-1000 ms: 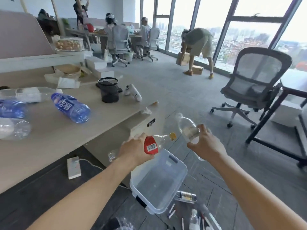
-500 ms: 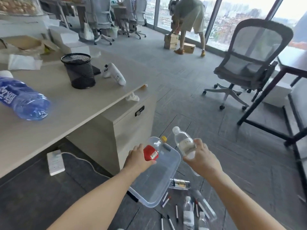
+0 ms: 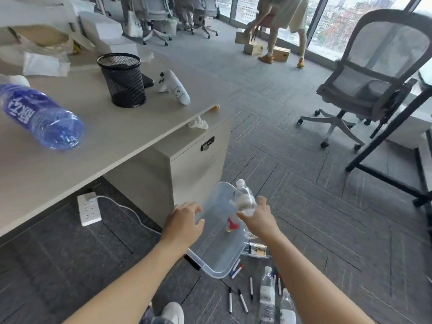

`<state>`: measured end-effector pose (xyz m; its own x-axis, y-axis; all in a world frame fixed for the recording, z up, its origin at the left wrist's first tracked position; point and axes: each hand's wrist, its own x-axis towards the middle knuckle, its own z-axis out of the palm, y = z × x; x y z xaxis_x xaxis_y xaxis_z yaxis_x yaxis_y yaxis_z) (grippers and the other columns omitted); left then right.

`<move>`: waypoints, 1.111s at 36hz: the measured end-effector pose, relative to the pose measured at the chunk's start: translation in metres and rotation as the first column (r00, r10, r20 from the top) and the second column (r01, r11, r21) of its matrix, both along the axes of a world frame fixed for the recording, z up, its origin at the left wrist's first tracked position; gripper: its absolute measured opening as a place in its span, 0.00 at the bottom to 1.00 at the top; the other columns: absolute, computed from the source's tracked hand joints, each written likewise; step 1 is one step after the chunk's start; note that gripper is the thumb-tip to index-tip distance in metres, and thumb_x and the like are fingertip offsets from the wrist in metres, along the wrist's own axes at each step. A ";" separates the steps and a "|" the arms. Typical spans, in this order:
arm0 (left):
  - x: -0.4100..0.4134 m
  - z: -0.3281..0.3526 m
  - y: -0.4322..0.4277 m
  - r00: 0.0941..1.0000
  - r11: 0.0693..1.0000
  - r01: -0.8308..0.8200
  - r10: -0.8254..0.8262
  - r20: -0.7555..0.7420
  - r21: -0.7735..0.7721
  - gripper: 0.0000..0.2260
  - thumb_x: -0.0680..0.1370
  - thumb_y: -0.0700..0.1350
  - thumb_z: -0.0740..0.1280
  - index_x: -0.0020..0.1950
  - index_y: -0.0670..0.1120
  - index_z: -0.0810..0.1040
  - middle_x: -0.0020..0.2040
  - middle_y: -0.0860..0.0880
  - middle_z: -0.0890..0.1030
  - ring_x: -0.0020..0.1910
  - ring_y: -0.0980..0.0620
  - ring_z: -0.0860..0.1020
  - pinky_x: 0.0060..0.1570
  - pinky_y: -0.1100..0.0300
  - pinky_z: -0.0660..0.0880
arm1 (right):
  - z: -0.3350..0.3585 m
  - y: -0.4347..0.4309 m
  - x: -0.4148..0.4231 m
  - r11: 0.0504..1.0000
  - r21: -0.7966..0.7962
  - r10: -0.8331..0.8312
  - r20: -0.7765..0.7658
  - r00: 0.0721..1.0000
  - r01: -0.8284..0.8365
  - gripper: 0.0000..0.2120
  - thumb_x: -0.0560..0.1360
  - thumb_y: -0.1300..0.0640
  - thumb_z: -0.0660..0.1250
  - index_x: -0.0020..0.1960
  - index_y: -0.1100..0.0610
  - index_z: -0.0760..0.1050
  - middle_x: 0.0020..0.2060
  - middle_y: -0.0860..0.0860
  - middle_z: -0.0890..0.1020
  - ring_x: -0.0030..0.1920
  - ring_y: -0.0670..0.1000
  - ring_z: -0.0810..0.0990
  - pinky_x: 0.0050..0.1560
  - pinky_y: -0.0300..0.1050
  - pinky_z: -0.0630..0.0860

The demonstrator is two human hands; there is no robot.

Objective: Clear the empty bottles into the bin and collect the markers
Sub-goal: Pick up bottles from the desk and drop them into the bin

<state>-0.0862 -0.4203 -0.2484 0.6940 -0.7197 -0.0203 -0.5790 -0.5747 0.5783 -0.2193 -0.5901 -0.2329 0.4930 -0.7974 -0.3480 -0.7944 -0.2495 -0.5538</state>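
Observation:
A clear plastic bin (image 3: 217,265) stands on the floor beside the desk cabinet. A red-labelled bottle (image 3: 232,224) lies inside it. My left hand (image 3: 184,222) hovers open over the bin's near left rim, holding nothing. My right hand (image 3: 257,218) grips a clear bottle (image 3: 244,197) with a white cap, held over the bin. On the carpet in front lie several markers (image 3: 242,300), two clear bottles (image 3: 267,293) and a dark-labelled bottle (image 3: 256,249). A blue bottle (image 3: 42,115) lies on the desk.
The desk (image 3: 105,141) carries a black mesh cup (image 3: 122,79), a white controller (image 3: 174,90) and papers. A power strip (image 3: 88,208) and its cable lie under it. A grey office chair (image 3: 369,73) and a black frame stand at right. A person bends over boxes far back.
My left hand has let go of the red-labelled bottle, which now lies in the bin. My right hand has moved with the clear bottle over the bin. The view has tilted down.

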 end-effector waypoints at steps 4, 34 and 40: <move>0.006 0.025 0.007 0.998 1.000 -0.006 0.007 0.057 -0.018 0.12 0.76 0.46 0.68 0.59 0.48 0.78 0.56 0.53 0.80 0.57 0.50 0.75 0.55 0.54 0.75 | 0.008 0.007 0.013 0.991 -0.067 0.111 -0.025 0.994 -0.112 0.38 0.73 0.46 0.70 0.75 0.55 0.55 0.69 0.59 0.68 0.66 0.61 0.71 0.63 0.54 0.69; 0.098 0.254 0.242 0.843 0.972 -0.180 0.231 0.486 -0.148 0.15 0.73 0.52 0.71 0.59 0.53 0.78 0.53 0.56 0.81 0.53 0.53 0.77 0.54 0.56 0.75 | 0.227 0.167 0.130 0.535 -0.691 0.641 -0.043 0.766 -0.487 0.23 0.74 0.43 0.67 0.66 0.47 0.68 0.60 0.45 0.78 0.61 0.52 0.75 0.49 0.46 0.73; 0.157 0.250 0.309 0.838 0.933 -0.353 0.349 0.420 -0.072 0.18 0.73 0.51 0.71 0.61 0.52 0.77 0.58 0.54 0.80 0.59 0.51 0.76 0.57 0.55 0.73 | 0.235 0.210 0.169 0.514 -0.688 0.719 0.019 0.695 -0.512 0.21 0.72 0.45 0.66 0.63 0.48 0.69 0.58 0.46 0.79 0.58 0.52 0.76 0.48 0.46 0.71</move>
<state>0.0710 -0.1113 0.0017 0.8436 -0.4274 0.3249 -0.5236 -0.7888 0.3219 -0.0499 -0.3802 0.0020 0.9266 -0.2184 0.3062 -0.1450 -0.9586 -0.2451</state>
